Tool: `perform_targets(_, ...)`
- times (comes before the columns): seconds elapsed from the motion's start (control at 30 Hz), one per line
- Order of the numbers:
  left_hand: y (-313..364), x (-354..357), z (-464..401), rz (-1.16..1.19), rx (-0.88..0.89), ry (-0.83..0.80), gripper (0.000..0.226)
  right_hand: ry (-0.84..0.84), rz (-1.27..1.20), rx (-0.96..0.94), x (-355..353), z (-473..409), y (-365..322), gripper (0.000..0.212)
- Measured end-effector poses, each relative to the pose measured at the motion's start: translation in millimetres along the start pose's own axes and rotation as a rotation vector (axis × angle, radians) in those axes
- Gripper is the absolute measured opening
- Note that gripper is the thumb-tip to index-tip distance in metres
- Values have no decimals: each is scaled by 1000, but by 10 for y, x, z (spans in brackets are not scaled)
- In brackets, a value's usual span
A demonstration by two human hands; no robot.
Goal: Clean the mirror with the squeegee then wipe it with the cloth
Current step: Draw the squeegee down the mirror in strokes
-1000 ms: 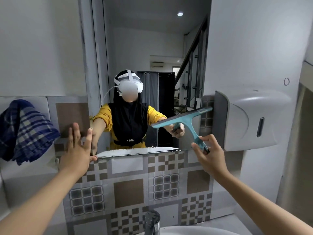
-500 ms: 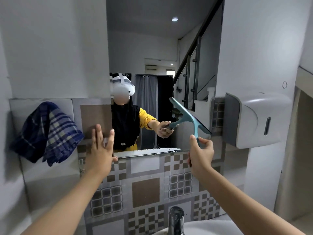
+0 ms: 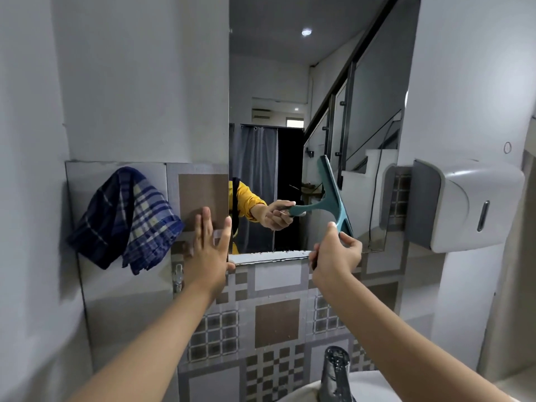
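Holding the teal plastic T-shaped squeegee (image 3: 333, 195) in my right hand (image 3: 335, 256), I have the fingers wrapped round the lower end of its handle, with the blade standing nearly upright against the lower right part of the frameless rectangular wall mirror (image 3: 290, 111). My left hand (image 3: 210, 250) grips nothing; it lies flat and spread on the brown-and-grey patterned tile wall (image 3: 275, 323), its fingertips at the mirror's left edge near the bottom corner.

I judge the squeegee light and stiff in the body, with a softer rubber lip along the blade that I cannot make out from here. The handle is the place to take it, low down as I have it, so the wrist can lean the blade onto the glass. Wet plastic could turn slippery, so a firm grip suits it. The mirror is hard, smooth and breakable; I would press evenly, not hard.

The blue-and-cream checked cloth (image 3: 124, 219) hangs folded on the wall well to the left of the mirror, apart from both hands. It looks soft and limp, easy to bunch anywhere.

Counting: one squeegee, one cloth, one mirror, one grey wall dispenser (image 3: 464, 204) to the right, one chrome tap (image 3: 335, 375) below
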State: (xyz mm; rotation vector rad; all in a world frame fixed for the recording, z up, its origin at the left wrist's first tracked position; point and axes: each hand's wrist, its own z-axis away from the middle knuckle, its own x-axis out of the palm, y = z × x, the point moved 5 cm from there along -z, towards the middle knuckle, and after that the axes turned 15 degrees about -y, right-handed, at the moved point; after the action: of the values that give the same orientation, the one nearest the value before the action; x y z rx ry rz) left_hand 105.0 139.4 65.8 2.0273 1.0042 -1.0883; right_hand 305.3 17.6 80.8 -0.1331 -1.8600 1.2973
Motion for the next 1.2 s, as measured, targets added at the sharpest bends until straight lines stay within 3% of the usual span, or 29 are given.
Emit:
perform_targets(0.23,-8,-28,100,-42,132,150,109,-254,225,-117,433,440,236,17)
perform_targets(0.43,-86,26,201,-81,136,169,98,-289,326,-191,463,499,314,18)
perform_targets(0.73,-134,74,183,-165,130,197,77,-399,740,-493,109,326,361,21)
perform_targets(1.2,-191,158,187,-224,161,223,71,-546,1090,-775,-394,-214,27,30)
